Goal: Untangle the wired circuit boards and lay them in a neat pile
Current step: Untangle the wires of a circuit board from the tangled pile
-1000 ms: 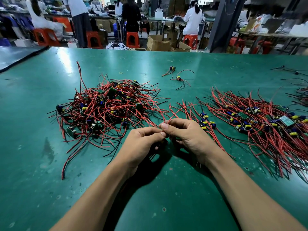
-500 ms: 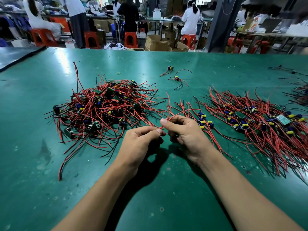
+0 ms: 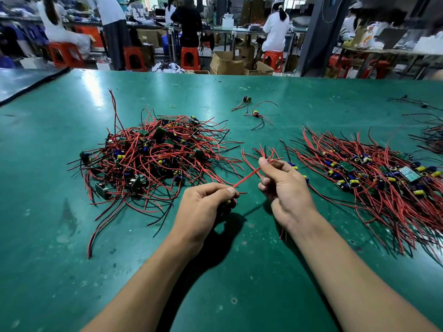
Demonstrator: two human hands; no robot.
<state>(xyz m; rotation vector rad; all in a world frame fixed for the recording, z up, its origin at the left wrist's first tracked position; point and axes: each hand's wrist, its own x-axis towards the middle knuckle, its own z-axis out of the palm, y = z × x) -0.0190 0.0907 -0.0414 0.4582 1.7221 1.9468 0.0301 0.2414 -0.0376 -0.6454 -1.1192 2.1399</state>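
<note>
A tangled heap of small green circuit boards with red and black wires point(image 3: 153, 159) lies on the green table, left of centre. A combed-out pile of the same boards point(image 3: 374, 178) spreads on the right, wires fanned toward me. My left hand point(image 3: 203, 209) grips a small board with yellow parts, mostly hidden in its fingers. A red wire point(image 3: 247, 177) runs taut from it up to my right hand point(image 3: 285, 185), which pinches the wire's far end along with a few other red wire ends.
Two loose wired boards point(image 3: 251, 109) lie farther back on the green table point(image 3: 215, 271). More wires point(image 3: 431, 135) sit at the right edge. Behind the table are cardboard boxes, red stools and several people at benches.
My hands have drawn apart: the right hand slid up and right along the red wire, pulling it straight, while the left hand stayed low holding the board.
</note>
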